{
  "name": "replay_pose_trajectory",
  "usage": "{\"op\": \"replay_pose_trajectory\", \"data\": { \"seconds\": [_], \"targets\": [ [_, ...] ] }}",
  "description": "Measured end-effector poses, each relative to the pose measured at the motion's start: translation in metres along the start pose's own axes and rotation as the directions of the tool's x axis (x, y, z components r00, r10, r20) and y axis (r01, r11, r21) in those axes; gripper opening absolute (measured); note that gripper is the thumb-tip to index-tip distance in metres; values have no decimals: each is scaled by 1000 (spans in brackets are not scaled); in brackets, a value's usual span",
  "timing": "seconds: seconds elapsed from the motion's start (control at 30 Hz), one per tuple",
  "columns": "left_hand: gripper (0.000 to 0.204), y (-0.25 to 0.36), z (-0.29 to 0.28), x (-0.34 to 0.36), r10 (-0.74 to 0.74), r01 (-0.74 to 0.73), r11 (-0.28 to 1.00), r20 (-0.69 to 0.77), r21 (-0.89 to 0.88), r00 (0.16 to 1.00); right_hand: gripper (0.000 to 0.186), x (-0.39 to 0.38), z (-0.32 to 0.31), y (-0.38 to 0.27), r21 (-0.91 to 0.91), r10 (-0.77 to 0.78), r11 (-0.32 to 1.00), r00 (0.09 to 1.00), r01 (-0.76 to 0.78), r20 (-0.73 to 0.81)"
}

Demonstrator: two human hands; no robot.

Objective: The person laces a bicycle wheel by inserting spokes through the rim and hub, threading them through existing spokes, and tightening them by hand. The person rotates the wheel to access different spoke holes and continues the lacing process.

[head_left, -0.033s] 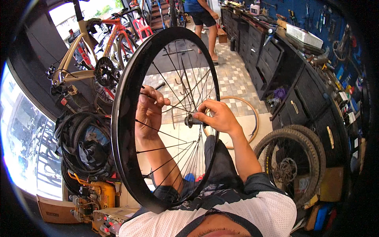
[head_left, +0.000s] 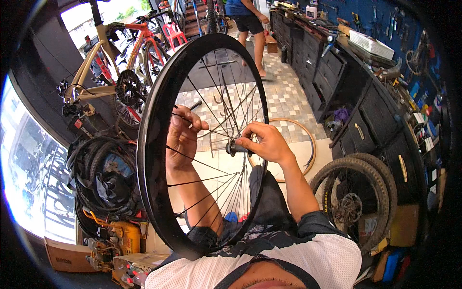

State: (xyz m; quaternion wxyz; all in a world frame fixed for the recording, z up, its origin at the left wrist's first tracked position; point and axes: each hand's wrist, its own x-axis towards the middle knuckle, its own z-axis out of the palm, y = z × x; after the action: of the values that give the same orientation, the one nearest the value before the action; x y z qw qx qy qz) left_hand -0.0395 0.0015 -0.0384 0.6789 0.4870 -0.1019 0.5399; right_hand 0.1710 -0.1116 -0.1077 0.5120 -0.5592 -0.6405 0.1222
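A black deep-rim bicycle wheel (head_left: pixel 153 115) is upright in front of me, tilted, resting against my body at the bottom. My left hand (head_left: pixel 182 135) is inside the rim's left side, fingertips pinched on a thin black spoke (head_left: pixel 215 131). At the centre, my right hand (head_left: pixel 262 142) has thumb and fingers closed on the black hub (head_left: pixel 236 148), where the spokes meet. The exact grip of the fingertips among the spokes is partly hidden.
Bikes (head_left: pixel 101 58) and coiled tyres (head_left: pixel 103 178) line the left, above a yellow machine (head_left: pixel 122 236). A co-worker (head_left: pixel 245 24) stands at the back. Black drawer cabinets (head_left: pixel 361 125) run along the right beside two wheels (head_left: pixel 327 183). A tan-wall tyre (head_left: pixel 310 144) lies behind my right arm.
The wheel and my left hand have shifted very slightly right. The co-worker's near foot looks slightly moved and blurred. My right hand is practically unchanged.
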Motion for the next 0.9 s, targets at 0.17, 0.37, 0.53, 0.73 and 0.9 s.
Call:
{"op": "replay_pose_trajectory", "data": {
  "seconds": [0.17, 0.37, 0.53, 0.73, 0.9],
  "targets": [
    [20, 16, 1, 9, -120, 142, 971, -122, 190, 985, 45, 13, 1, -6, -98, 2, 995, 1000, 0, 24],
    [20, 15, -4, 22, -202, 225, 947, -119, 230, 972, 49, 12, 21, -44, -212, -160, 973, 940, 97, -303],
    [16, 19, 4, 25, -284, 303, 931, -114, 205, 952, 35, 19, 49, -59, -256, -293, 942, 907, 219, -303],
    [14, 16, 19, 28, -251, 268, 934, -100, 237, 963, 33, 23, 57, -63, -345, -291, 924, 892, 168, -345],
    [15, -3, 36, 26, -60, 106, 981, -261, 164, 963, 37, 41, 48, -64, -358, -253, 927, 885, 108, -390]
  ]
}}
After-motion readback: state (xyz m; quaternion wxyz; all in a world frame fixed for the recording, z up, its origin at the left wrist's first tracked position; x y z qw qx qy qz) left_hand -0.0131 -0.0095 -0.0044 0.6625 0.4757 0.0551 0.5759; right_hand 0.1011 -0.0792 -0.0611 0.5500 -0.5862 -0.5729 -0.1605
